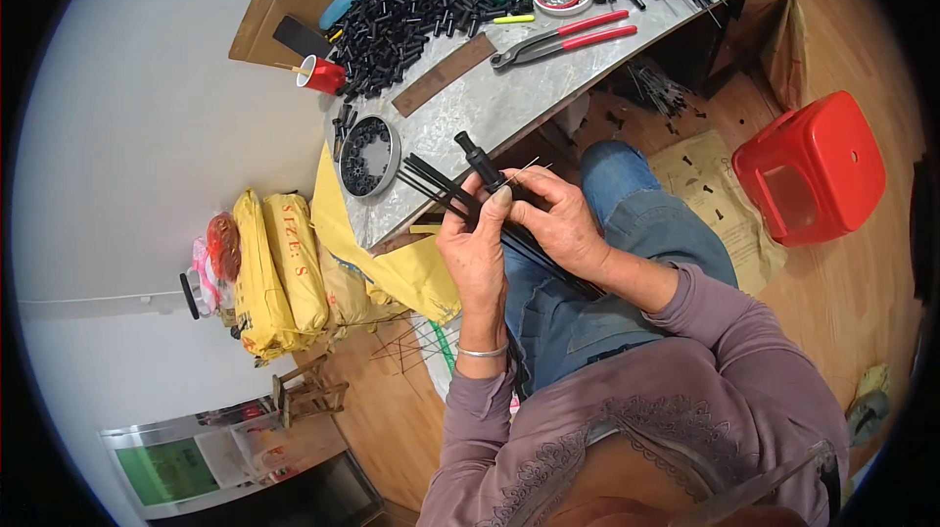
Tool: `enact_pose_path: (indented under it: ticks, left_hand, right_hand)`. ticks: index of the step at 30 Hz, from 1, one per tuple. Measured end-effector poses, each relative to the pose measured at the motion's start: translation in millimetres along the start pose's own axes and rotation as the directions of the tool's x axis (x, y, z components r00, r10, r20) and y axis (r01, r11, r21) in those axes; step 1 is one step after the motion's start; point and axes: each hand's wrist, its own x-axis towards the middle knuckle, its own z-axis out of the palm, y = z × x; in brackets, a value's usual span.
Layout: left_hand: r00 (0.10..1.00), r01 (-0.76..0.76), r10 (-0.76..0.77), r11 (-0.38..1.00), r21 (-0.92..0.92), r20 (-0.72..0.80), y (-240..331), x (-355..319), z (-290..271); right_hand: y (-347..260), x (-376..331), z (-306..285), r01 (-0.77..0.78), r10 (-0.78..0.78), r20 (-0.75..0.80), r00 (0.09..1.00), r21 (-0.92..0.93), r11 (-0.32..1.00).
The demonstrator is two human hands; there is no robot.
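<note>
- While a black tubular fitting [478, 161] tilted at the frame's centre, the left hand [477, 253] gripped it and black rods [443, 186].
- The right hand [566, 225] pinched closed beside its lower end.
- Red-handled pincers [573, 43] lay at upper centre.

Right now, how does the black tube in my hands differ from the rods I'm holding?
The tube is short and thick, with a stepped outline; the rods are long and thin. There is one tube at your fingertips, while the rods form a bundle. In the picture the tube slants steeply, and the rods lie at a shallower slant. Both are black and held at your hands.
</note>
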Motion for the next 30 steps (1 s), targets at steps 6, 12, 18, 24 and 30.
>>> enact_pose_path:
  ticks: [6, 12, 18, 24, 30]
  left_hand:
    - [1.000, -0.031, 0.031, 0.999, 0.039, -0.001, 3, -2, -1]
    - [0.994, -0.106, 0.106, 0.994, 0.039, 0.018, 1, -12, 0]
    - [0.984, -0.176, 0.172, 0.981, 0.079, 0.051, 1, -19, -1]
    - [0.989, -0.104, 0.089, 0.986, 0.129, 0.114, 5, -10, -12]
    - [0.986, -0.053, 0.039, 0.995, 0.085, 0.160, 13, -9, -10]
  right_hand:
    - [-11, 5, -13, 0.114, -0.102, 0.079, 0.992, -0.174, 0.978]
    - [-23, 18, -39, -0.216, 0.289, 0.253, 0.923, -0.278, 0.936]
    - [-25, 35, -51, -0.637, 0.539, 0.599, 0.593, -0.062, 0.769]
    - [-8, 32, -41, -0.493, 0.497, 0.496, 0.712, -0.151, 0.857]
    - [-20, 35, -42, -0.498, 0.528, 0.547, 0.650, -0.218, 0.839]
